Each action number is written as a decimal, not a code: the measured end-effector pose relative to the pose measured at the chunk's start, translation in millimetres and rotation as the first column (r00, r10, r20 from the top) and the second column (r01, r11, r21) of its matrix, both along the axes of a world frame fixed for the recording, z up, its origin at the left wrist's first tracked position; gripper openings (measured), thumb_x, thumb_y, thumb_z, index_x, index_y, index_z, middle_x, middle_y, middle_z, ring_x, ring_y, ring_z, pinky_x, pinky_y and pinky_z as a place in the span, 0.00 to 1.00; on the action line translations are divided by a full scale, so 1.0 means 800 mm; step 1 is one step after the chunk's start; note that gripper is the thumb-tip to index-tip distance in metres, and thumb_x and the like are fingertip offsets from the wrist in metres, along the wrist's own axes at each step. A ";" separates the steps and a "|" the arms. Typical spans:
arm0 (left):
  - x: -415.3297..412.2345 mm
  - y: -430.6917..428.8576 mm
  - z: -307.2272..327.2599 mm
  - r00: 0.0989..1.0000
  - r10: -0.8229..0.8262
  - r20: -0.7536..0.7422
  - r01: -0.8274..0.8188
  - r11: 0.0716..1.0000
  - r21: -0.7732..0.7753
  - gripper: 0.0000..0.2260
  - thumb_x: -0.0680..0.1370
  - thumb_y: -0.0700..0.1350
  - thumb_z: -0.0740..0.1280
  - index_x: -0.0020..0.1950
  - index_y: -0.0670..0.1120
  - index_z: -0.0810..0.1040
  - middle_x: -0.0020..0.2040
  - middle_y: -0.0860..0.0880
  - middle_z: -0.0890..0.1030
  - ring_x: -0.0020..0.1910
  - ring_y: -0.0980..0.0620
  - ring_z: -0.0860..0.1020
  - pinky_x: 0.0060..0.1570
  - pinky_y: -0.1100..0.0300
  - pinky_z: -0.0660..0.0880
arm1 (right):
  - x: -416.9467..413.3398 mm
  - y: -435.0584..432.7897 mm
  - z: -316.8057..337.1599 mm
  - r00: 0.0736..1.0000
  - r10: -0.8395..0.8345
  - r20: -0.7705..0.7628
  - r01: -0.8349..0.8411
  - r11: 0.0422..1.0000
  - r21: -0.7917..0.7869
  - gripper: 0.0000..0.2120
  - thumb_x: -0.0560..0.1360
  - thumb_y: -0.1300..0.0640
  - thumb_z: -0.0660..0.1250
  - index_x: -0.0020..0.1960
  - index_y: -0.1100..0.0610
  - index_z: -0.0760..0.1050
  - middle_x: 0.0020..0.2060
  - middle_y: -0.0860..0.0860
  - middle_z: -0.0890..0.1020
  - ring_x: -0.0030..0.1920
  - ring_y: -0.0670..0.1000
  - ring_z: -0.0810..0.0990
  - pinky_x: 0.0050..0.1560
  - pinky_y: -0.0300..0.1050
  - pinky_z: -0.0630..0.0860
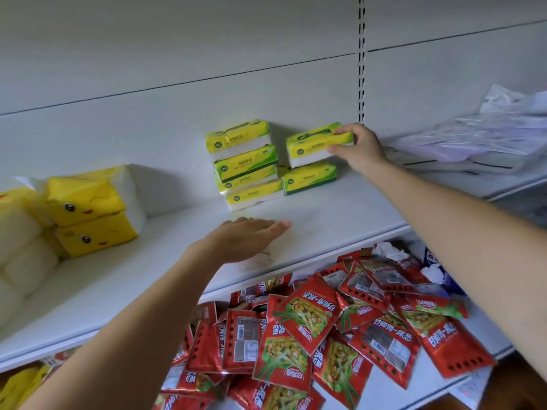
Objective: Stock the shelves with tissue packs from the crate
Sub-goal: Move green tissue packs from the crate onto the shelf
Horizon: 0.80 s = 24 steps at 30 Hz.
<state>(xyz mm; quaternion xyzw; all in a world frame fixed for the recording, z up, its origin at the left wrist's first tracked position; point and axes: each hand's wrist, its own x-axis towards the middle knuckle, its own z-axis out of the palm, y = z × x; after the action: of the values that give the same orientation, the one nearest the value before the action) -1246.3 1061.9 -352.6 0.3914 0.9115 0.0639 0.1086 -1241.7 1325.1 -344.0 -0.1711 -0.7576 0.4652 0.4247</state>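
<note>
White shelf (340, 214): by its back wall, the right hand (359, 149) pinches a tissue pack (313, 146), hiding its right end, over another pack (309, 179); the left hand (245, 238) lies flat, fingers straight, near the front edge.

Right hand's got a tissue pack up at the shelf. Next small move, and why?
Probably lower the held tissue pack straight onto the single pack beneath it, then let go. The right hand pinches it over that pack, and the neighbouring stack already stands four high.
</note>
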 end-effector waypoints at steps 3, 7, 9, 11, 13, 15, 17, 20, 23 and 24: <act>-0.004 0.001 0.001 0.999 0.004 0.032 -0.004 1.000 -0.006 0.29 0.77 0.65 0.43 0.74 0.55 0.62 0.74 0.52 0.64 0.74 0.49 0.60 0.72 0.52 0.53 | -0.025 0.002 -0.009 0.996 -0.027 0.080 0.024 0.999 0.035 0.18 0.68 0.63 0.72 0.58 0.59 0.76 0.55 0.57 0.78 0.47 0.48 0.72 0.35 0.34 0.66; -0.004 0.002 0.003 1.000 -0.006 0.011 0.006 1.000 -0.024 0.30 0.77 0.66 0.43 0.73 0.56 0.63 0.73 0.53 0.66 0.73 0.49 0.62 0.70 0.52 0.56 | -0.050 -0.006 -0.019 0.984 0.043 0.174 -0.048 0.999 0.024 0.21 0.70 0.64 0.70 0.62 0.59 0.73 0.47 0.52 0.75 0.47 0.49 0.71 0.32 0.31 0.65; -0.002 0.003 0.002 1.000 -0.020 -0.009 0.020 0.999 -0.040 0.28 0.78 0.65 0.43 0.74 0.57 0.61 0.74 0.54 0.65 0.73 0.50 0.61 0.70 0.53 0.55 | -0.058 -0.010 -0.024 0.983 0.066 0.174 -0.066 0.998 -0.001 0.22 0.70 0.65 0.70 0.63 0.59 0.71 0.52 0.55 0.75 0.49 0.49 0.72 0.34 0.29 0.65; -0.001 0.003 0.004 1.000 -0.025 -0.011 0.025 0.999 -0.042 0.27 0.78 0.65 0.43 0.74 0.57 0.61 0.74 0.54 0.64 0.74 0.50 0.60 0.71 0.54 0.54 | -0.060 -0.013 -0.029 0.986 0.078 0.149 -0.076 0.997 -0.021 0.23 0.70 0.66 0.70 0.64 0.59 0.70 0.58 0.58 0.75 0.51 0.49 0.72 0.37 0.31 0.68; -0.001 0.004 0.004 1.000 -0.027 -0.011 0.027 0.999 -0.042 0.27 0.78 0.64 0.44 0.74 0.57 0.61 0.74 0.53 0.64 0.74 0.50 0.60 0.71 0.54 0.54 | -0.056 -0.015 -0.032 0.987 0.086 0.137 -0.084 0.996 -0.023 0.27 0.71 0.64 0.70 0.67 0.59 0.67 0.63 0.58 0.72 0.57 0.51 0.73 0.48 0.38 0.71; -0.001 0.004 0.003 0.999 -0.034 -0.017 0.033 0.998 -0.046 0.27 0.79 0.64 0.44 0.74 0.57 0.61 0.74 0.53 0.64 0.73 0.49 0.60 0.70 0.54 0.55 | -0.049 -0.017 -0.032 0.990 0.039 0.138 -0.043 0.999 0.022 0.30 0.71 0.62 0.70 0.70 0.56 0.64 0.67 0.57 0.68 0.65 0.53 0.69 0.59 0.39 0.66; -0.003 0.002 0.000 0.999 -0.037 -0.027 0.036 0.999 -0.034 0.27 0.79 0.64 0.44 0.74 0.57 0.61 0.74 0.53 0.64 0.74 0.49 0.60 0.71 0.53 0.54 | -0.038 -0.020 -0.026 0.991 -0.029 0.132 0.019 0.997 0.078 0.31 0.72 0.60 0.69 0.72 0.53 0.63 0.68 0.56 0.66 0.67 0.54 0.68 0.63 0.41 0.65; -0.010 0.001 -0.004 1.000 -0.022 -0.017 0.021 0.999 -0.026 0.27 0.78 0.64 0.44 0.75 0.57 0.60 0.75 0.53 0.62 0.74 0.50 0.58 0.72 0.51 0.52 | -0.020 -0.028 -0.017 0.993 -0.074 0.095 0.058 0.985 0.163 0.29 0.73 0.60 0.67 0.72 0.52 0.63 0.69 0.55 0.64 0.68 0.53 0.66 0.63 0.38 0.62; -0.003 -0.006 -0.006 0.998 -0.034 0.053 0.030 0.997 0.070 0.26 0.80 0.62 0.46 0.75 0.53 0.61 0.75 0.52 0.63 0.74 0.50 0.59 0.72 0.53 0.53 | -0.005 -0.044 -0.009 0.996 -0.056 0.070 0.039 0.974 0.222 0.27 0.73 0.61 0.66 0.71 0.53 0.65 0.69 0.55 0.65 0.68 0.52 0.66 0.61 0.35 0.61; 0.000 -0.013 -0.005 0.996 -0.026 0.084 0.015 0.991 0.135 0.25 0.80 0.60 0.48 0.74 0.51 0.63 0.74 0.51 0.64 0.74 0.49 0.61 0.71 0.55 0.55 | -0.001 -0.053 -0.007 0.997 -0.045 0.062 0.029 0.968 0.250 0.26 0.73 0.62 0.66 0.70 0.54 0.65 0.68 0.55 0.66 0.68 0.52 0.67 0.61 0.35 0.60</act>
<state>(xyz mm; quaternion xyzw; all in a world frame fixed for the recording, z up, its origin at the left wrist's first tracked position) -1246.1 1051.1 -356.9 0.4041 0.8956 0.1408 0.1216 -1242.4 1282.7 -349.4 -0.1460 -0.8205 0.3524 0.4258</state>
